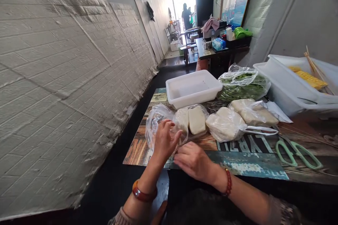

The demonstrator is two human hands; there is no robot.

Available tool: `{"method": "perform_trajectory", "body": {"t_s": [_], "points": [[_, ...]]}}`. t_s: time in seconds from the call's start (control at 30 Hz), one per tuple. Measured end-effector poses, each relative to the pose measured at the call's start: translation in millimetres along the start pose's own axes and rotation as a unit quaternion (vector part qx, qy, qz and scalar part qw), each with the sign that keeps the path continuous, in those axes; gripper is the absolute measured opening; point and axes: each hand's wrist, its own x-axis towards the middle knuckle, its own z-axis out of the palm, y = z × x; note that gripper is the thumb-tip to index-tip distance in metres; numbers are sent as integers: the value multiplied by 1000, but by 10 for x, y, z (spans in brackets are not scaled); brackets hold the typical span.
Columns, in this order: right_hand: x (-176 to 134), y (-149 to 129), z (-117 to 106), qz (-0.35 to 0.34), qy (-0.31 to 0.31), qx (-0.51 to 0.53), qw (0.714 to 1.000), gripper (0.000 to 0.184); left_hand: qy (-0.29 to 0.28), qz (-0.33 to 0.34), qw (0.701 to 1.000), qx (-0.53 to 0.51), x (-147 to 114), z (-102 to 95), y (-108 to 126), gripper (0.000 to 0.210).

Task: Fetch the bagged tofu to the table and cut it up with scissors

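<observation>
My left hand (165, 139) is raised over a crumpled clear plastic bag (155, 119) on the near left of the table mat, with its thumb and fingers apart. Just right of it, low at the mat's front edge, my right hand (194, 161) has its fingers curled together; whatever they hold is hidden. Beyond the hands lie pale, block-shaped pieces (197, 119) in clear plastic, perhaps tofu or rice cake. Another bagged pale block (225, 124) sits to their right, and a further bagged pale block (253, 110) lies behind that one.
A white plastic tub (195, 98) stands behind the bags. Leafy greens fill a clear bag (241, 84) at its right. Green-handled scissors (298, 154) lie at right, below a large white bin (285, 91) holding skewers and yellow pieces. A brick-patterned wall (66, 77) bounds the left.
</observation>
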Motion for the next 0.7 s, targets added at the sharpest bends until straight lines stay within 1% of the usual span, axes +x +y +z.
{"method": "perform_trajectory", "body": {"t_s": [0.1,0.13,0.2,0.27,0.3,0.33,0.4,0.43,0.47,0.5,0.53,0.6,0.63,0.67,0.7], "points": [[-19,148,-362,86,67,-62,992,22,6,-8,999,37,-33,133,219,28],[1,218,-462,108,79,-82,988,22,4,-16,998,58,-36,175,270,31],[75,366,-590,127,77,-106,983,23,-9,-30,994,100,-37,245,335,32],[172,499,-607,113,52,-108,986,25,-24,-35,993,114,-36,291,345,17],[218,555,-580,103,39,-106,988,26,-27,-37,994,100,-37,304,330,8],[258,602,-538,96,28,-102,990,27,-24,-43,996,70,-40,311,303,4],[305,670,-437,98,21,-95,990,31,1,-76,997,-24,-47,310,221,10],[311,691,-390,106,24,-93,990,32,18,-110,990,-82,-49,304,171,11],[306,705,-352,113,28,-92,989,33,37,-152,977,-146,-47,297,116,12],[293,712,-323,118,32,-91,988,34,57,-202,954,-214,-40,288,58,13],[275,714,-304,119,36,-90,988,35,78,-253,922,-282,-27,278,-2,16],[237,711,-291,116,41,-90,988,36,116,-339,842,-402,16,258,-125,21],[222,711,-291,114,41,-90,989,36,129,-370,805,-445,41,248,-185,23],[212,713,-292,112,39,-92,989,37,133,-391,780,-471,63,239,-239,24],[208,716,-293,113,35,-95,988,38,127,-403,769,-480,80,233,-282,25]]}}
